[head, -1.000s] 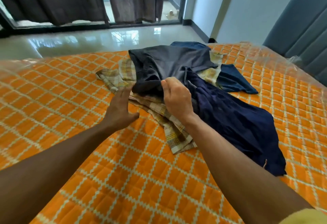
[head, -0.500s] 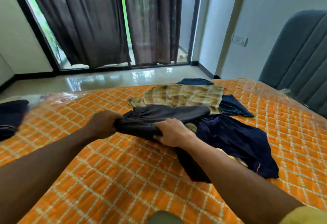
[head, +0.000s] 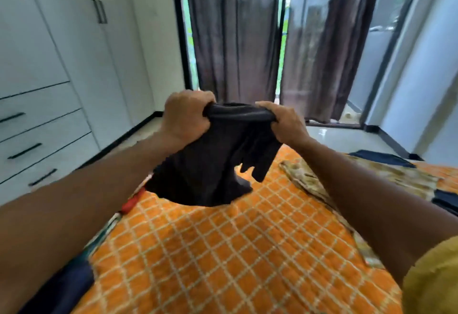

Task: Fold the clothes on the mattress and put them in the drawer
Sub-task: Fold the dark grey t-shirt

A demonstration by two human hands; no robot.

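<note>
A dark grey garment hangs in the air above the orange quilted mattress. My left hand grips its top edge on the left, and my right hand grips the same edge on the right, so the cloth is stretched between them. Its lower part dangles just over the mattress. A yellow checked garment lies flat on the mattress to the right. Navy clothes lie beyond it at the far right. White drawers with black handles stand at the left, all closed.
A white wardrobe rises above the drawers. Dark curtains hang over a glass door straight ahead, with glossy floor below. A dark item lies at the mattress's near left corner, and a red patch shows at its left edge.
Both hands took hold of the dark grey garment on the pile and raised it off the mattress. The view has swung up and to the left, bringing the drawers into sight.
</note>
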